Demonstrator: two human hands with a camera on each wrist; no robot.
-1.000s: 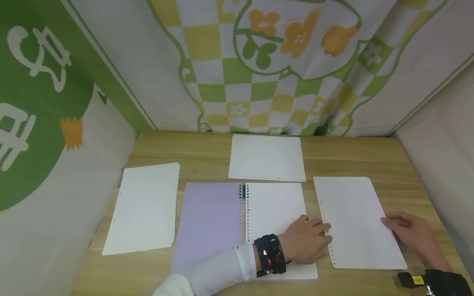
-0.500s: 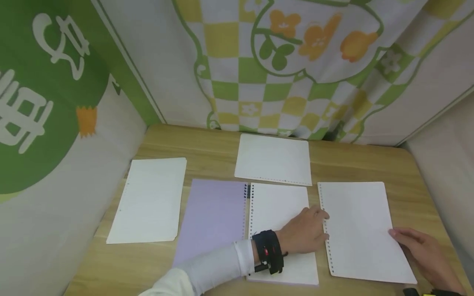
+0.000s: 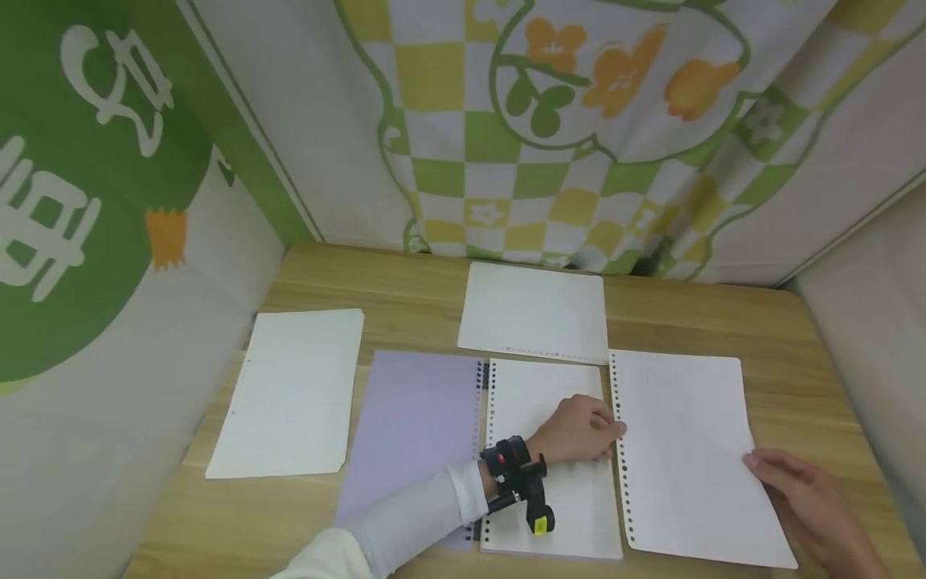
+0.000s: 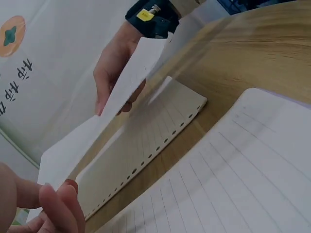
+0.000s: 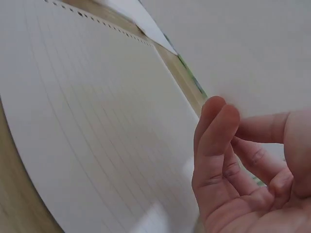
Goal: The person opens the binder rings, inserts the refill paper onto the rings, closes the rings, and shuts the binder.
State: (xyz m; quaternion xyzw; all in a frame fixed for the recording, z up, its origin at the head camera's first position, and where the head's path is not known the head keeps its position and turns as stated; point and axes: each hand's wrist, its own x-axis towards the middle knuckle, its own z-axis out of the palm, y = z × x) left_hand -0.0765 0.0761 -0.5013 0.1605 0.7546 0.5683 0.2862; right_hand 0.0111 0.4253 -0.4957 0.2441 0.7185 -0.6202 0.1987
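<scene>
In the head view a white loose-leaf sheet (image 3: 687, 458) with punched holes down its left edge is right of an opened spiral notebook (image 3: 550, 519). My left hand (image 3: 579, 429) reaches across the notebook page and pinches the sheet's holed edge. On the far edge, my right hand (image 3: 810, 503) pinches it between thumb and fingers. The left wrist view has the held sheet (image 4: 129, 77) raised and tilted between both hands. Under it, another punched sheet (image 4: 155, 131) lies on the table. A lined sheet (image 5: 97, 121) fills much of the right wrist view, beside the right fingers (image 5: 214, 141).
The notebook's lilac cover (image 3: 419, 434) lies folded out to the left. Further left is a white paper stack (image 3: 289, 394). Behind the notebook another punched sheet (image 3: 535, 310) lies sideways. A patterned curtain (image 3: 492, 161) hangs at the back of the wooden table (image 3: 405, 305).
The sheet has shifted left, its holed edge now right by the notebook page. My left hand has drawn back slightly left, its fingers closer together. The head view has turned a little.
</scene>
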